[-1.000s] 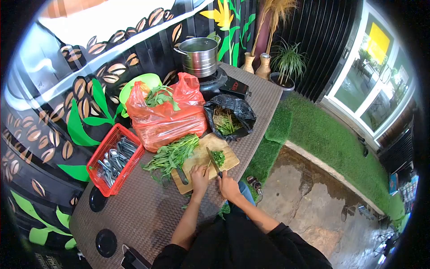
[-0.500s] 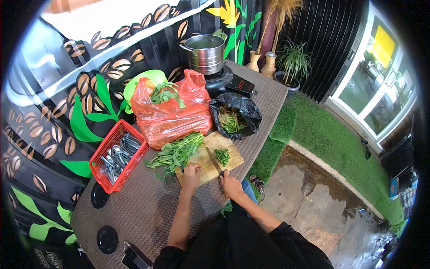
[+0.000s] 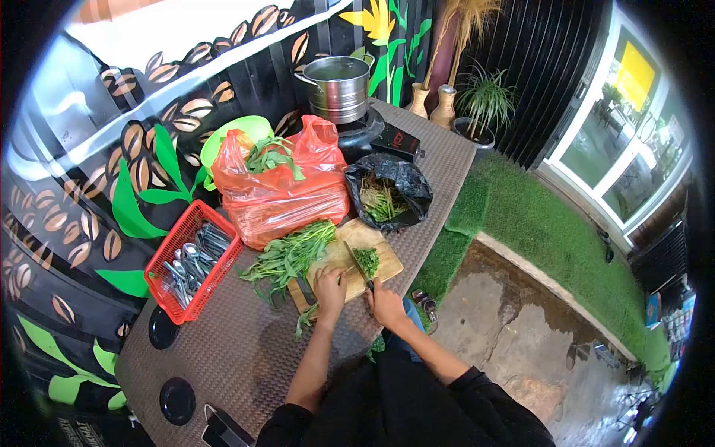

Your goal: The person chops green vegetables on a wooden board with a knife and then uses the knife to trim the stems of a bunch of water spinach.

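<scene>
My right hand (image 3: 387, 304) grips the dark handle of a knife (image 3: 356, 261), its blade lying along the chopped greens (image 3: 366, 260). Under them is a wooden cutting board (image 3: 391, 261). On the board's near left part, my left hand (image 3: 330, 292) is closed with curled fingers around leafy greens, most of which it hides. A leafy sprig (image 3: 303, 320) trails from under that hand past the board's near edge. Uncut leafy greens (image 3: 290, 253) lie in a pile over the board's far left side and onto the table.
Behind the board stand a red plastic bag (image 3: 287, 201) and a black bag of stems (image 3: 413, 195). A red basket of cutlery (image 3: 205, 302) is at left. A metal pot (image 3: 339, 97) sits on a portable stove (image 3: 395, 141) at the table's far end.
My left hand has moved slightly right and down, nearer the knife, and a leafy sprig now hangs beside it. The knife blade has come against the chopped greens.
</scene>
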Action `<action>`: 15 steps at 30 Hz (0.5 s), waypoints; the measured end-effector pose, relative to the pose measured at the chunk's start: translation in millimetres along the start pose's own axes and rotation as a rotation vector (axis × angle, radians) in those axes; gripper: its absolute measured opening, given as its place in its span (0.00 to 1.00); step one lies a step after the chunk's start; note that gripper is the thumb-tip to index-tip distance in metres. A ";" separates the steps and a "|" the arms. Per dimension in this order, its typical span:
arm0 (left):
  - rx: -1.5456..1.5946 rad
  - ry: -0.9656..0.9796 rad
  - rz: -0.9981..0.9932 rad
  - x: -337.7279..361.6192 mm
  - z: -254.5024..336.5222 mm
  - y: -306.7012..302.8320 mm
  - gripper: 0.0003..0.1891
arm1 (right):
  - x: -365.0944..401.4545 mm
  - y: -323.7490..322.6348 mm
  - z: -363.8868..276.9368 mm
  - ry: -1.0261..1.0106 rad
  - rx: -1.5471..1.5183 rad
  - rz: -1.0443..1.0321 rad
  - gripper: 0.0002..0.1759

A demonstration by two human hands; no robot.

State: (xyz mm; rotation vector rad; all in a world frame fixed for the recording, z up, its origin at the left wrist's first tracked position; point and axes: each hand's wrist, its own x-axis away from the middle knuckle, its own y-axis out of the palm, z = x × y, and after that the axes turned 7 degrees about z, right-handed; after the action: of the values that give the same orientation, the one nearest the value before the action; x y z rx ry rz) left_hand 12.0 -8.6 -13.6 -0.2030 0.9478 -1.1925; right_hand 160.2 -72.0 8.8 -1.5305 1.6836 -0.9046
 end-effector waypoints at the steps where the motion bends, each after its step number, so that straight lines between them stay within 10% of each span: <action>1: -0.029 0.012 -0.003 0.6 2.6 -1.4 0.04 | -0.5 0.1 -0.9 0.000 -0.001 -0.004 0.17; 15: 0.425 -0.301 -0.101 -17.2 20.3 -8.5 0.05 | -2.4 -1.4 19.2 -0.156 -0.373 0.286 0.12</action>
State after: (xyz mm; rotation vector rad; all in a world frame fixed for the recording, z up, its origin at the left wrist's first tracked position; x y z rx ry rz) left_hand 19.8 -4.0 12.9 -0.0860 0.4125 -1.3824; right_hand 177.3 -70.6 -0.1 -1.4932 1.9666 -0.3253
